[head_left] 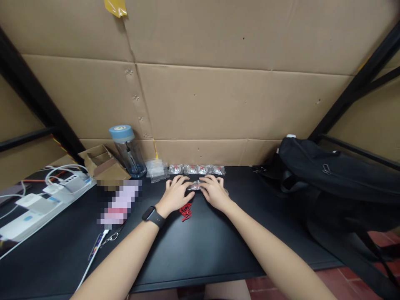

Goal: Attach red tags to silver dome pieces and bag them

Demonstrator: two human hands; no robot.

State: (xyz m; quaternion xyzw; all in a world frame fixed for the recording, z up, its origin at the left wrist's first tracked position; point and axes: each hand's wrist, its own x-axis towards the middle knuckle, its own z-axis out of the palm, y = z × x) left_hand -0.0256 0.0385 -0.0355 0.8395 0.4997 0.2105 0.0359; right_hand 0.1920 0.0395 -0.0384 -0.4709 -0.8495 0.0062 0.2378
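A small clear plastic packet [195, 186] with something silver and red inside lies on the black table [200, 246] between my two hands. My left hand [176, 194], wearing a black watch at the wrist, has its thumb and forefinger at the packet's left end. On the other end are the fingers of my right hand [215, 191], whose grip is partly hidden. A bunched red cord [186, 211] rests just below my left thumb. Behind my hands stands a row of similar packets [191, 169] holding round silver items with red marks. Flat clear bags [157, 170] are stacked left of that row.
At left are a clear bottle with a blue lid [122, 135], an open cardboard box [104, 164], a blurred-out phone [120, 204] on a white cable and a white power strip [46, 210] with chargers. A black bag [331, 179] fills the right side. Cardboard [200, 100] walls the back.
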